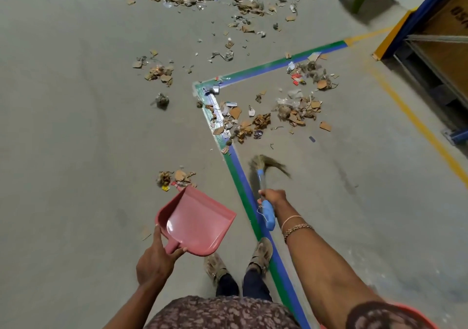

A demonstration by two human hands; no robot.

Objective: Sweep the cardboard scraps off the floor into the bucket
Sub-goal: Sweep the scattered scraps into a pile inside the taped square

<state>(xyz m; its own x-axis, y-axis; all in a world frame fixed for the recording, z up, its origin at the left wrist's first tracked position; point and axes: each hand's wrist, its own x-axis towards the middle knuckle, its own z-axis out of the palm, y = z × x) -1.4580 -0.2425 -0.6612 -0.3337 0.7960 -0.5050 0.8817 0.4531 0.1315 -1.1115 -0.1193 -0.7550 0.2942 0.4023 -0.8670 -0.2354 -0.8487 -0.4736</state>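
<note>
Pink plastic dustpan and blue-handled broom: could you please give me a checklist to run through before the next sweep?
1. Dustpan grip: left hand holds the pink plastic dustpan by its handle: ok.
2. Broom grip: right hand holds the blue-handled straw broom: ok.
3. Dustpan empty: ok.
4. Dustpan lip down at the nearest cardboard scraps: not ok, it appears held off the floor.
5. Broom's bristles against scraps: not ok, on bare floor.
6. Bucket nearby: cannot tell; only a red curved rim shows lower right.
</note>
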